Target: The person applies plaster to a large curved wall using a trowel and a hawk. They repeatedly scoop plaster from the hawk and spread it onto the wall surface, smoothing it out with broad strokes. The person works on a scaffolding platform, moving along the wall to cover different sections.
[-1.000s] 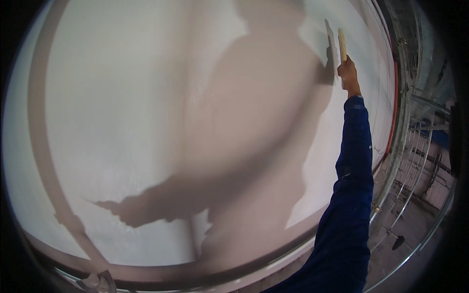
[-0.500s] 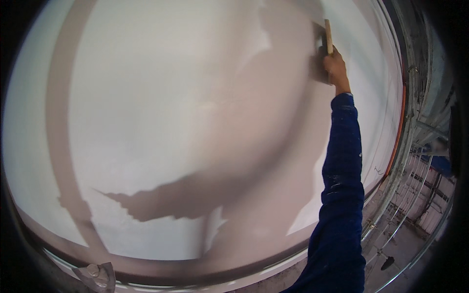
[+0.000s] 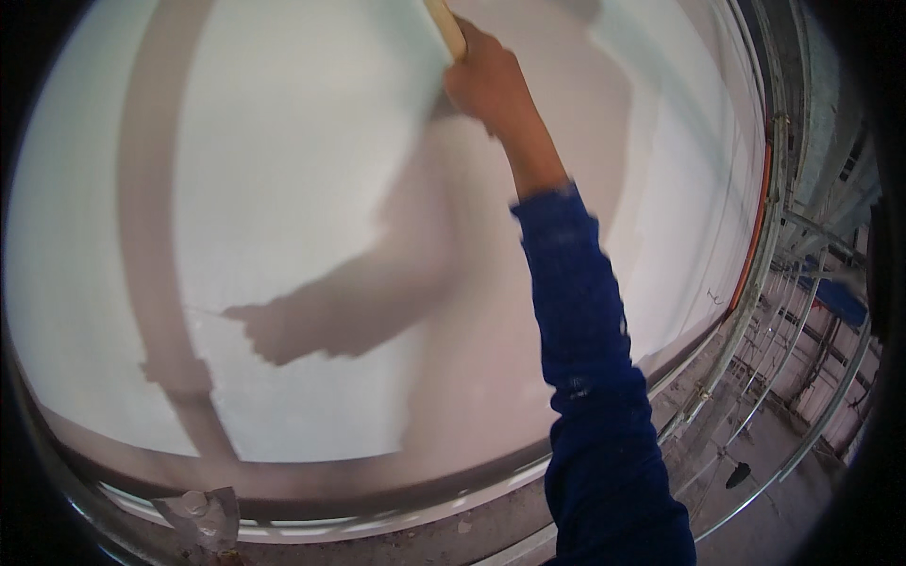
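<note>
Here the right hand (image 3: pixel 486 80), at the top centre of the frame, is closed around a pale wooden handle (image 3: pixel 445 26) and holds it against the white wall (image 3: pixel 283 170). The tool's blade is cut off by the frame edge, so it is probably a trowel or float. The step looks like smoothing the surface; the next stroke needs even pressure. The left hand is out of view.
</note>
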A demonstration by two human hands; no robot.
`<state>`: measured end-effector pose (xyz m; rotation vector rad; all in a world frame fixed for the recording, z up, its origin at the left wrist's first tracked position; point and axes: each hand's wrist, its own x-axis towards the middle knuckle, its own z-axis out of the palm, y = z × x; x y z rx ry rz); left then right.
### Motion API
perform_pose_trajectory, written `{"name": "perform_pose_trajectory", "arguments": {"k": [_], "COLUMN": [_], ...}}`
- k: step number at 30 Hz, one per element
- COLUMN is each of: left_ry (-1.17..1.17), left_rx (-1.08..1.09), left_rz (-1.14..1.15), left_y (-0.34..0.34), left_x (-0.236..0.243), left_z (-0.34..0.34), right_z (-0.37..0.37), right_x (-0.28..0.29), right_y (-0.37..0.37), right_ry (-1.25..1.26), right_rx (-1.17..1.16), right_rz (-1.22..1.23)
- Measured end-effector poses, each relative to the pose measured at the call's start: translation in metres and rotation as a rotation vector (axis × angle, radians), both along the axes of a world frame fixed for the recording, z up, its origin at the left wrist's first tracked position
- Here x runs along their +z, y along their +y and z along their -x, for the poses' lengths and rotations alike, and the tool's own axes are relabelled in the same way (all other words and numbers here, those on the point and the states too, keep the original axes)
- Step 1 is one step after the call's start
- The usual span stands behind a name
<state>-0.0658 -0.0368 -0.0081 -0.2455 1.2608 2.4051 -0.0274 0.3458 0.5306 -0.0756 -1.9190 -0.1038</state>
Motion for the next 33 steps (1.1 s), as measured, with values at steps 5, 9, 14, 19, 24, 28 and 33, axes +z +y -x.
{"name": "perform_pose_trajectory", "arguments": {"k": [5, 9, 14, 19, 24, 28, 33], "left_ry": [0.021, 0.079, 0.159, 0.490, 0.316, 0.078, 0.206], "left_rx": [-0.218, -0.534, -0.713, -0.581, -0.247, -0.387, -0.301], "left_rz": [-0.063, -0.134, -0.259, -0.168, -0.314, -0.292, -0.080], "left_y": [0.021, 0.053, 0.111, 0.126, 0.146, 0.145, 0.141], "left_x": [0.021, 0.034, 0.042, 0.036, 0.084, 0.076, 0.051], "left_z": [-0.015, -0.024, -0.040, -0.043, -0.068, -0.061, -0.078], "right_z": [-0.063, -0.078, -0.118, -0.134, -0.187, -0.240, -0.262], "right_x": [-0.143, -0.305, -0.398, -0.434, -0.419, -0.324, -0.096], "right_y": [-0.024, -0.011, -0.048, -0.039, 0.029, 0.148, 0.274], "right_ry": [-0.071, -0.003, -0.198, -0.706, -0.794, -0.079, 0.327], "right_rx": [0.618, 0.736, 1.055, 0.980, 0.309, 0.046, -0.313], "right_rz": [0.500, 1.028, 1.631, 1.384, 1.088, 0.912, 0.393]}}
